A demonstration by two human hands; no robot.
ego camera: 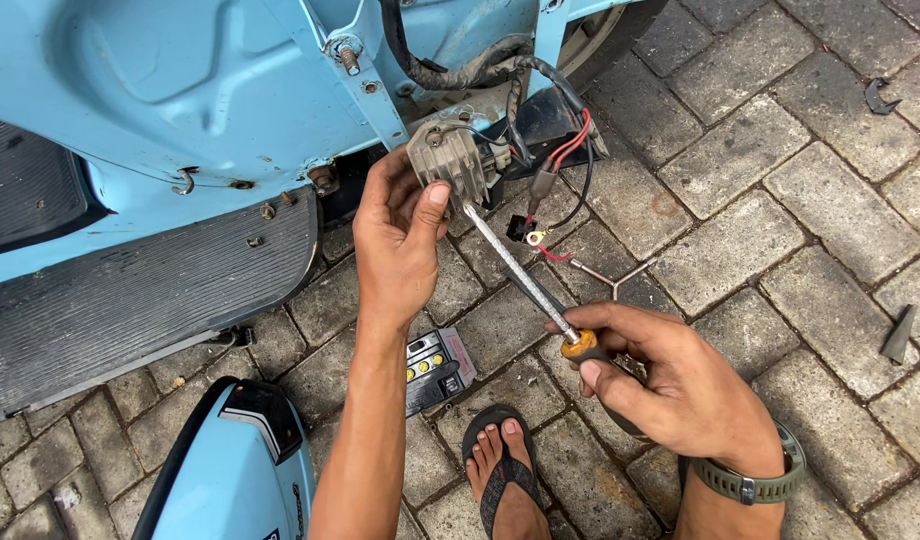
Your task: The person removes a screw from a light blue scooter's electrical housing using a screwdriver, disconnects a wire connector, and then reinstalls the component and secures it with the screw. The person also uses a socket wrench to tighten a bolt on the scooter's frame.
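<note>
This looks like an outdoor repair spot, perhaps a roadside or home-yard workshop for scooters. The ground is grey paving brick (740, 150), weathered and dirty. A light-blue scooter body (180, 90) stands opened, its wiring loom (480, 70) hanging loose, with a removed blue panel (240, 470) and a small battery (435, 368) lying on the paving, and stray metal bits (898, 335) scattered nearby.

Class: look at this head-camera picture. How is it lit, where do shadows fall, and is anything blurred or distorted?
Head view: soft, even daylight, no glare; faint shadow under the blue scooter body; left hand, finned part, screwdriver and right hand are sharp; paving lines bend slightly near the edges.
</note>
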